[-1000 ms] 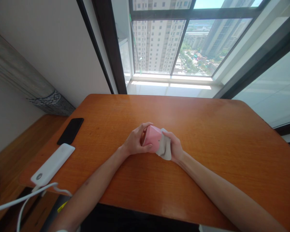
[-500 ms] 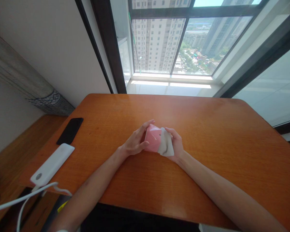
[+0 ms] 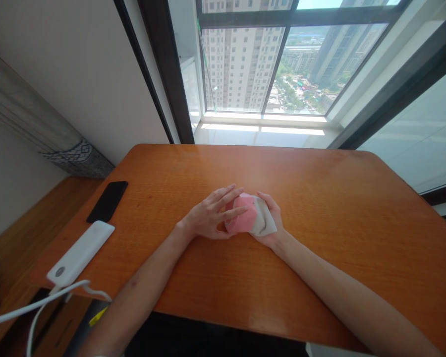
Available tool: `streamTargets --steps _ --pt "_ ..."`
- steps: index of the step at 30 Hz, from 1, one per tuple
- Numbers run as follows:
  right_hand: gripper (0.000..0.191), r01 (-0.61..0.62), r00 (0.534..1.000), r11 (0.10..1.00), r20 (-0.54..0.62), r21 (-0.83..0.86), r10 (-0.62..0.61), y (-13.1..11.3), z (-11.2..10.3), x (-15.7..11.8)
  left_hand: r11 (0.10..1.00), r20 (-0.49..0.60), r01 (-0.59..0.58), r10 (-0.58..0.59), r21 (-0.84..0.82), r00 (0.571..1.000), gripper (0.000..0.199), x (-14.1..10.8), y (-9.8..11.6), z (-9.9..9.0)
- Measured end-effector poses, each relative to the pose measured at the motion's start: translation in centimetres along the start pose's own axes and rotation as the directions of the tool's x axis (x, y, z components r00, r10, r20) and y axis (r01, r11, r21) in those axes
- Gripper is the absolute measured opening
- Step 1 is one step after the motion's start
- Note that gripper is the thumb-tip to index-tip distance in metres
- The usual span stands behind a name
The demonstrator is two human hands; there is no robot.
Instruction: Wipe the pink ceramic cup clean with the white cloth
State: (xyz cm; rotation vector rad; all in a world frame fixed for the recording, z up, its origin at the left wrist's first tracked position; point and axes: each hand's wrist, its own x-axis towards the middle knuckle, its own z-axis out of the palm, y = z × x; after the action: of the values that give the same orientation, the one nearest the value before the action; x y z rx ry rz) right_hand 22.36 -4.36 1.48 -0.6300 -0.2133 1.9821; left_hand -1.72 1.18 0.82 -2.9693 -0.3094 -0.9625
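One small, faceted, glossy pink object (image 3: 248,220) is held between two bare hands just above the middle of one reddish-brown wooden desk (image 3: 319,198). The right hand (image 3: 273,227) grasps its right side through one soft, pale grey cloth (image 3: 263,218). The left hand (image 3: 210,215) lies over the left side with fingers spread; whether they grip, I cannot tell. Whether the pink object is a container holding anything cannot be seen. At the desk's left lie one flat black phone (image 3: 107,202) and one long white power bank (image 3: 81,253).
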Motion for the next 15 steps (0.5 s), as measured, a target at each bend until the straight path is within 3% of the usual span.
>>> streamTargets --steps 6,15 --pt "0.028 -0.011 1.0 1.0 0.006 -0.016 0.011 0.01 0.33 -0.07 1.0 -0.079 0.011 -0.009 0.026 0.997 0.095 0.1 0.21 0.0" --pt "0.029 0.008 0.999 0.998 0.033 -0.063 -0.006 0.28 0.59 -0.04 0.999 -0.174 0.038 -0.038 -0.005 0.984 0.103 0.79 0.69 -0.35"
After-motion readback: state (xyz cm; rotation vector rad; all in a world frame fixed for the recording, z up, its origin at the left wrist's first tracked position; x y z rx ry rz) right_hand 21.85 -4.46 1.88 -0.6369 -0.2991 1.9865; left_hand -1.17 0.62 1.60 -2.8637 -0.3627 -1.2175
